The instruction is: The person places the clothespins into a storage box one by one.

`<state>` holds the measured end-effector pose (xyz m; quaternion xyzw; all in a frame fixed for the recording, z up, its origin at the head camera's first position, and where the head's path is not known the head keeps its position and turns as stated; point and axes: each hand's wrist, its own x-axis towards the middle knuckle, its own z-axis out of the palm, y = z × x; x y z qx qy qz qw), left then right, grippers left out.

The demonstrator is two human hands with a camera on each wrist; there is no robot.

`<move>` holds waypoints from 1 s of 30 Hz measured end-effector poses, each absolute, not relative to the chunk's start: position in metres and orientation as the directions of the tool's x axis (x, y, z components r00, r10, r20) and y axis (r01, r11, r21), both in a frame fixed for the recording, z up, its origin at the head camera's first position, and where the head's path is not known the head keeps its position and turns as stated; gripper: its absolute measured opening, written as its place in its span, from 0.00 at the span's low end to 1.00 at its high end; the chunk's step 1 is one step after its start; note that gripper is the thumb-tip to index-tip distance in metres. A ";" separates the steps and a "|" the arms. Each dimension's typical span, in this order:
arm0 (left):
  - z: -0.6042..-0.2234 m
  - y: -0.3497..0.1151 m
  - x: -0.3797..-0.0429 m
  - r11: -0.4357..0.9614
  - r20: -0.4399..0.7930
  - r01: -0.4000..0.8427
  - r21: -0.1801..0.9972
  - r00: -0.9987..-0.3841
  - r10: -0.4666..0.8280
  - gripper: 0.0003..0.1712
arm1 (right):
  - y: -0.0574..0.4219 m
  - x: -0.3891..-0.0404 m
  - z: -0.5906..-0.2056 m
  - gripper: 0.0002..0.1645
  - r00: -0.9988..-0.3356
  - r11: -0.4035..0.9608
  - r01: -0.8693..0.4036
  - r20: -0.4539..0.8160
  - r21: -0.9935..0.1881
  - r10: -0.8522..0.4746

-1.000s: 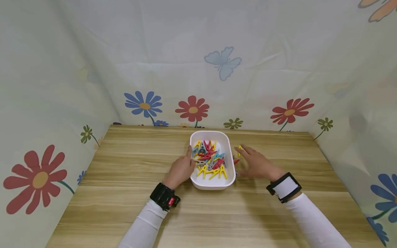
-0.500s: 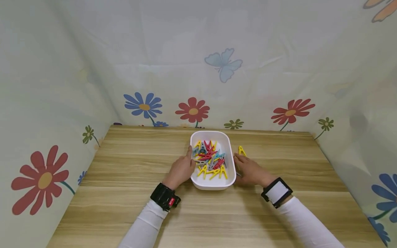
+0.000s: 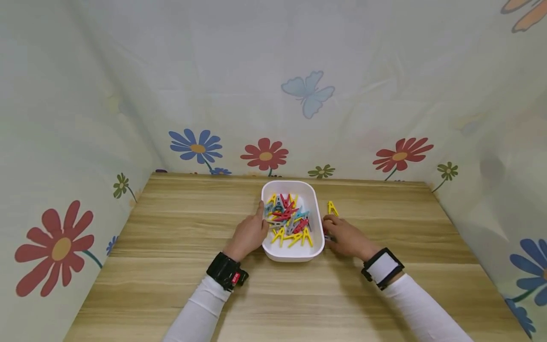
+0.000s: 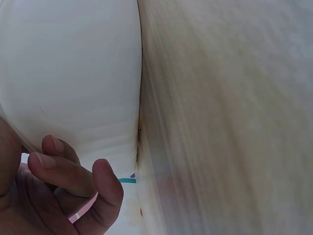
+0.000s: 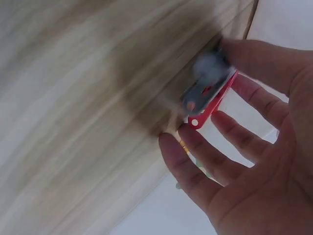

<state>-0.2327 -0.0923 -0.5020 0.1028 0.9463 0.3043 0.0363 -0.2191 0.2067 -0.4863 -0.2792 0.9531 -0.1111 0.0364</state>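
Note:
A white plastic bin (image 3: 295,255) stands mid-table, holding a heap of yellow, red, grey and blue clothespins (image 3: 295,216). At its left side my left hand (image 3: 248,235) holds the rim, one finger along the outer wall. In the left wrist view, the other fingers (image 4: 63,171) bend loosely beside the white wall (image 4: 73,73). Beyond the bin's right wall, my right hand (image 3: 348,237) pinches a grey clothespin (image 5: 198,95) and a red clothespin (image 5: 208,110) between thumb and fingers, low over the table. The grey one is partly blurred.
A yellow clothespin (image 3: 332,208) lies on the wooden table (image 3: 205,199) just beyond my right hand. A pale cloth backdrop (image 3: 239,104) printed with flowers and a butterfly rises behind the table and at both sides.
My right hand has moved left and down to the bin's right side, leaving the yellow clothespin uncovered, and now holds the grey and red clothespins. My left hand has stayed on the bin.

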 end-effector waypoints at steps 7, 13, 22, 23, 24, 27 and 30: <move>-0.502 -0.092 -0.232 0.792 0.020 0.191 0.580 -0.975 0.220 0.38 | 0.212 -0.219 -0.486 0.25 -0.881 0.860 -0.443 -0.055 -0.252 -0.470; -0.503 -0.093 -0.231 0.792 0.023 0.195 0.578 -0.975 0.223 0.38 | 0.214 -0.220 -0.487 0.25 -0.887 0.870 -0.420 -0.088 -0.259 -0.454; -0.506 -0.093 -0.229 0.792 0.019 0.192 0.580 -0.975 0.223 0.38 | 0.213 -0.218 -0.491 0.21 -0.903 0.885 -0.395 -0.071 -0.245 -0.423; -0.506 -0.094 -0.229 0.792 0.014 0.191 0.580 -0.974 0.224 0.38 | 0.213 -0.217 -0.491 0.21 -0.904 0.885 -0.394 -0.070 -0.247 -0.422; -0.506 -0.094 -0.229 0.793 0.011 0.189 0.580 -0.974 0.225 0.38 | 0.214 -0.217 -0.491 0.21 -0.905 0.885 -0.390 -0.071 -0.253 -0.419; -0.507 -0.094 -0.228 0.793 0.004 0.186 0.580 -0.974 0.226 0.39 | 0.215 -0.216 -0.491 0.22 -0.913 0.889 -0.373 -0.062 -0.266 -0.402; -0.508 -0.095 -0.230 0.790 0.010 0.187 0.584 -0.975 0.223 0.39 | 0.216 -0.218 -0.490 0.21 -0.913 0.881 -0.383 -0.028 -0.279 -0.406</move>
